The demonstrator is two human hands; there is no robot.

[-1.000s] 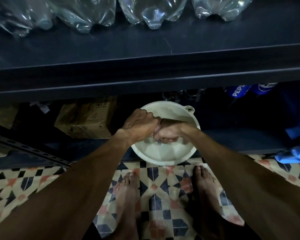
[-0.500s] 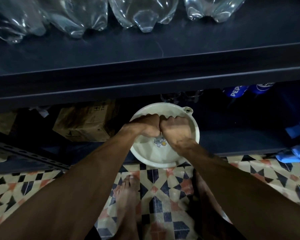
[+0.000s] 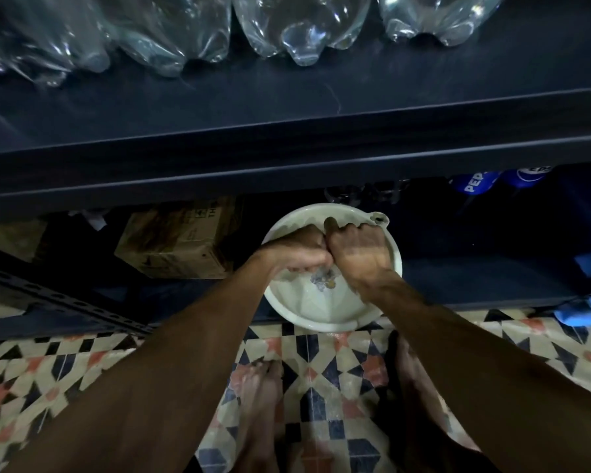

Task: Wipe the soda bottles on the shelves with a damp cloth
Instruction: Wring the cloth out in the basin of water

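Left hand [image 3: 297, 250] and right hand [image 3: 359, 254] have rolled knuckle-to-knuckle, both clenched on what's probably the small wet patterned cloth [image 3: 323, 280] over the round white basin [image 3: 321, 323] — wringing. Clear plastic soda bottles [image 3: 301, 29] above — not yet wiped.

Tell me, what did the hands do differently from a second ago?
The right hand rolled its back upward beside the left hand, twisting the cloth, which now peeks out below. Both still grip it over the bowl; bottles unmoved.
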